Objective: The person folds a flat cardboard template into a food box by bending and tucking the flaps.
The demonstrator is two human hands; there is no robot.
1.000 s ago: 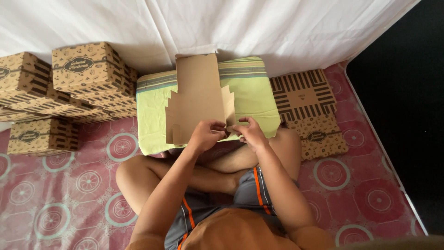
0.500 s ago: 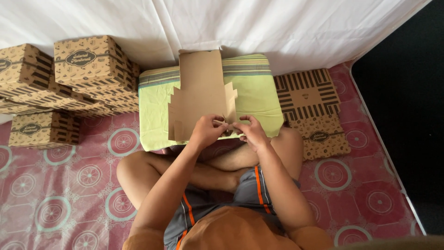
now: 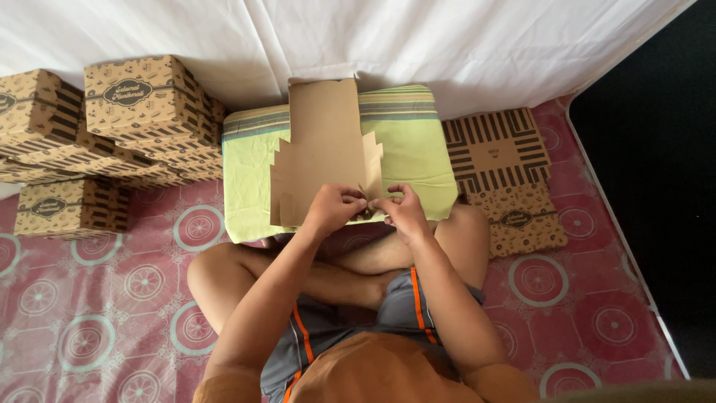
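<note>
At frame centre, the left hand (image 3: 334,209) & right hand (image 3: 403,211) are both closed, pinching the near-edge tabs of the flat cardboard blank (image 3: 322,153) on the green pillow (image 3: 410,149). Risk: soft base gives, fold goes crooked or tab tears.

Soft, even daylight fills the scene; shadows are faint. The white sheet (image 3: 485,45) is brightest, without glare. Focus stays sharp; the right edge falls dark.

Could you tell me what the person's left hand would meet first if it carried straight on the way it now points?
The left hand points rightward and meets the right hand almost at once, both pinching the flat cardboard blank.
</note>
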